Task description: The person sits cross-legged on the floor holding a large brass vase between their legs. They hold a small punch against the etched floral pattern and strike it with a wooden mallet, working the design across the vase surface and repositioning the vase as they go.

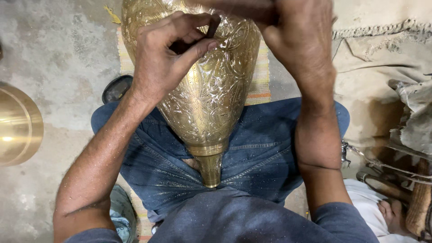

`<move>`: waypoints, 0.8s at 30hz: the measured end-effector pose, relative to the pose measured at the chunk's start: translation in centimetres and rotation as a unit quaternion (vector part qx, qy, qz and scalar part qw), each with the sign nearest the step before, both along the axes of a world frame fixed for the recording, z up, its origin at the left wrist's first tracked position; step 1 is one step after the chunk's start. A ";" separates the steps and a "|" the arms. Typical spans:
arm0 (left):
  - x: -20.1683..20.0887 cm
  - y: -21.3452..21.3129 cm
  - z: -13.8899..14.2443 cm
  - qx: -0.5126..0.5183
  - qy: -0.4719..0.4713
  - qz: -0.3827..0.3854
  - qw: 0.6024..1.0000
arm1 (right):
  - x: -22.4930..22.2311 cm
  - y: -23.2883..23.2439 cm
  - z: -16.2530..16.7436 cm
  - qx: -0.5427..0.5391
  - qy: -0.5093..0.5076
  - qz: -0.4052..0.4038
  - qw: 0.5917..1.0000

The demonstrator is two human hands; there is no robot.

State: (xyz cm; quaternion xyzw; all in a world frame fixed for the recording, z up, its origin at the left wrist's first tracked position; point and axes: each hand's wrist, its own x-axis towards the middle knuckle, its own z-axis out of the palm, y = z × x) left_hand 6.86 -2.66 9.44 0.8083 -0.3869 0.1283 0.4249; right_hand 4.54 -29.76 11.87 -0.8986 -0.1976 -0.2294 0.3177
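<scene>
A large engraved brass vase (211, 94) lies across my lap, its narrow neck (210, 168) pointing toward my body. My left hand (164, 54) rests on the vase's upper side and pinches a short dark metal punch (211, 28) against the brass surface. My right hand (299, 38) is above the vase at the top right, fingers closed around a dark handle (238, 9) that runs off toward the top edge; its head is out of view. Fine brass dust covers my forearms and jeans.
Another polished brass vessel (18, 126) sits on the concrete floor at the left. A striped woven mat (261, 81) lies under the vase. A beige cloth (382, 54) and worn tools with wooden handles (418, 198) are at the right. A dark object (116, 87) lies by my left knee.
</scene>
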 end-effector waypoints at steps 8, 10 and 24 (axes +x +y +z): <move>0.5 0.0 0.2 -0.016 0.077 0.018 0.997 | 0.1 -1.1 -1.4 -0.113 -0.127 -0.021 0.985; 0.6 0.0 0.1 -0.079 0.124 0.021 0.989 | 0.7 -1.3 -2.2 0.007 -0.070 0.009 0.997; 0.3 0.3 0.0 -0.014 0.025 -0.029 0.999 | 1.5 -1.1 -2.5 0.058 -0.059 -0.056 0.995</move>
